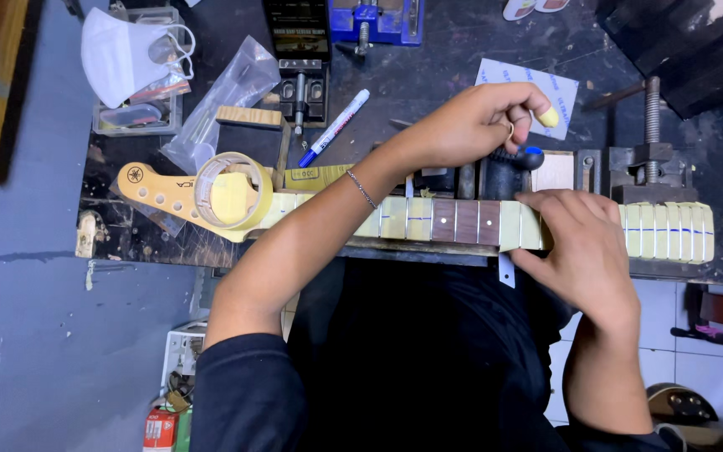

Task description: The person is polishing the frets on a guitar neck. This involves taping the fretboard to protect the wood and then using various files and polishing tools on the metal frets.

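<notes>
A guitar neck lies across the dark workbench, its headstock to the left. Most frets are covered with pale yellow masking tape; two dark wood spaces show near the middle. My left hand reaches over the neck and pinches a small piece of tape above it, close to a black and blue tool. My right hand lies flat on the fretboard and presses the tape down. A roll of masking tape rests on the neck near the headstock.
A blue and white marker, a clear plastic bag, a white face mask on a tray and a small wood block lie at the back. A metal clamp stands at the right. A blue vise is at the far edge.
</notes>
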